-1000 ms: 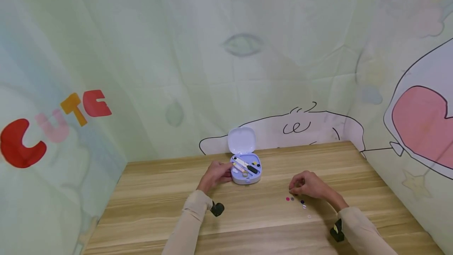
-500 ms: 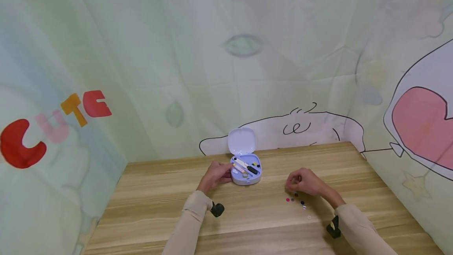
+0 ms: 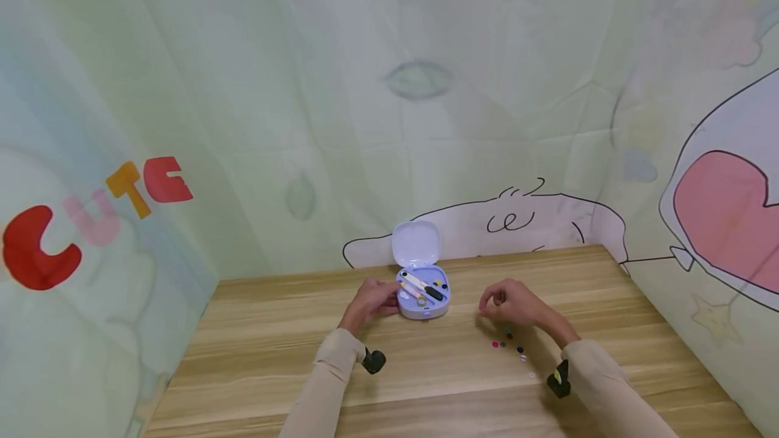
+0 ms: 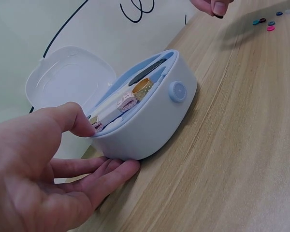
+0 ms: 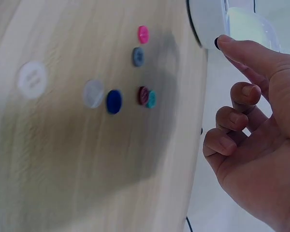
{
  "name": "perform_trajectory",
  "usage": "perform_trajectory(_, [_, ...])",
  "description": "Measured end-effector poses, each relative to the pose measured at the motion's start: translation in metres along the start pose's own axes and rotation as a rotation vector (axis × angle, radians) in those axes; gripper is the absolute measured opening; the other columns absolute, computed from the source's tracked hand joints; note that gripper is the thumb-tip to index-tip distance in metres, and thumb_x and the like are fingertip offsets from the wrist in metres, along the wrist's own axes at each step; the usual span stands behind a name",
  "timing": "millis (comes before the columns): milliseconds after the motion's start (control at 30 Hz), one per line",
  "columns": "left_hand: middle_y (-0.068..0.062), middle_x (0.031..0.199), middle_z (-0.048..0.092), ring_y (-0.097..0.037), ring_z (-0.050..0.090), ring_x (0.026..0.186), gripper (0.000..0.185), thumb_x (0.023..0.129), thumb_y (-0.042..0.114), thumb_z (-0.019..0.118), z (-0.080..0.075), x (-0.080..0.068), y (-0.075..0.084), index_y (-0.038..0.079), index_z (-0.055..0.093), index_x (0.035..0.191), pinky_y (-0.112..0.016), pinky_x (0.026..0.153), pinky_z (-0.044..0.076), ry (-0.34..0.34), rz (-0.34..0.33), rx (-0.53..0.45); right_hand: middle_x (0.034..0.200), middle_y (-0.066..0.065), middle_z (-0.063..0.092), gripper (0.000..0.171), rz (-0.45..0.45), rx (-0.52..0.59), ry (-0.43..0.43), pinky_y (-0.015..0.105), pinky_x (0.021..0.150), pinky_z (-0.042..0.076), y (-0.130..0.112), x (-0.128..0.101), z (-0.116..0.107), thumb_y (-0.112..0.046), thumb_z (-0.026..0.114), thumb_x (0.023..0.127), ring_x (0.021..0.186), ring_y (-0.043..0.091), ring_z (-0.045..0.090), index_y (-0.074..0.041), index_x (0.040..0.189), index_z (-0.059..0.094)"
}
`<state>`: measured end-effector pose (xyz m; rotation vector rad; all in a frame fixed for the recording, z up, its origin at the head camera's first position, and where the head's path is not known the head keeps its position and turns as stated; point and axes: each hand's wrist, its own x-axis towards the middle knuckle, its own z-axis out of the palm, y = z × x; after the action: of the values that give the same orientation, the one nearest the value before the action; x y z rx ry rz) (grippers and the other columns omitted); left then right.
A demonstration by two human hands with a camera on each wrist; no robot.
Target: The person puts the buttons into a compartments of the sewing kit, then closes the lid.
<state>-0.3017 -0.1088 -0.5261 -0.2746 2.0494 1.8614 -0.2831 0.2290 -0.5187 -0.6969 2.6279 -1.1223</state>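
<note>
Currently, the step in hand is judged to be the transfer of loose buttons (image 5: 114,101) into the sewing box (image 3: 412,312). Clock positions are taken from the box in the head view, with 12 o'clock away from the person. The box stands on the wood-grain table (image 3: 243,343), its lid (image 3: 416,243) raised at 12 o'clock. Visible inside are a rolled measuring tape (image 4: 127,102), a gold ring, possibly a thimble (image 4: 142,89), and a dark-handled tool (image 3: 433,291).

Left hand (image 3: 370,299), at 9 o'clock: gripping the box, thumb at the rim and fingers low against the side. Right hand (image 3: 511,301), at 3 o'clock: clear of the table, pinching a dark button (image 5: 216,43) between thumb and forefinger, remaining fingers curled. Remaining buttons lie at 4 o'clock, among them pink (image 5: 143,34), maroon (image 5: 143,95) and teal (image 5: 151,99); whether the last two overlap or merely touch cannot be determined.

In this inspector's judgement, the next move calls for bringing the pinched button over the open box and releasing it at 2 o'clock, where small dark and yellow pieces (image 3: 441,284) lie, with the left hand steadying the box. A loose pinch could drop it short of the rim.
</note>
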Motion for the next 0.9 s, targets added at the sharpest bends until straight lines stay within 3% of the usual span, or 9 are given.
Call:
perform_trajectory(400, [-0.019, 0.106, 0.070, -0.022, 0.068, 0.089, 0.032, 0.096, 0.013, 0.064, 0.000, 0.000, 0.000, -0.011, 0.063, 0.117, -0.035, 0.082, 0.064, 0.002, -0.014, 0.020, 0.079, -0.001, 0.057, 0.004, 0.006, 0.067, 0.030, 0.025, 0.061, 0.039, -0.013, 0.018, -0.003, -0.023, 0.080, 0.092, 0.076, 0.019, 0.051, -0.019, 0.093, 0.078])
perform_trajectory(900, [-0.020, 0.108, 0.070, -0.023, 0.069, 0.090, 0.031, 0.098, 0.013, 0.063, 0.000, 0.001, -0.001, -0.012, 0.063, 0.117, -0.037, 0.083, 0.064, 0.005, -0.002, 0.039, 0.083, 0.004, 0.053, 0.014, 0.130, 0.257, 0.096, 0.032, 0.066, 0.038, -0.023, 0.040, 0.007, -0.027, 0.080, 0.092, 0.082, 0.023, 0.048, -0.014, 0.096, 0.077])
